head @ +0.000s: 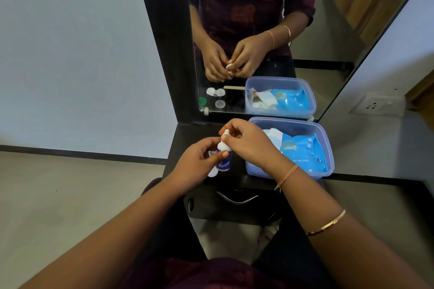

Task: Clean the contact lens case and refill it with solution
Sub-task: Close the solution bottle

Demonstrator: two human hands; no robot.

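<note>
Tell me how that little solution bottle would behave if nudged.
The solution bottle looks small beside the left hand gripping it, so probably light. Tall and narrow, it may tip if nudged upright; its round body would likely roll.

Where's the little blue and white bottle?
The bottle is mid-frame in the head view, over the black shelf, gripped by the left hand, its cap pinched by the right hand, just left of the plastic tub.

White-capped blue bottle [223, 159]; blue dotted packet [303, 152]; lilac tub [330, 145].
</note>
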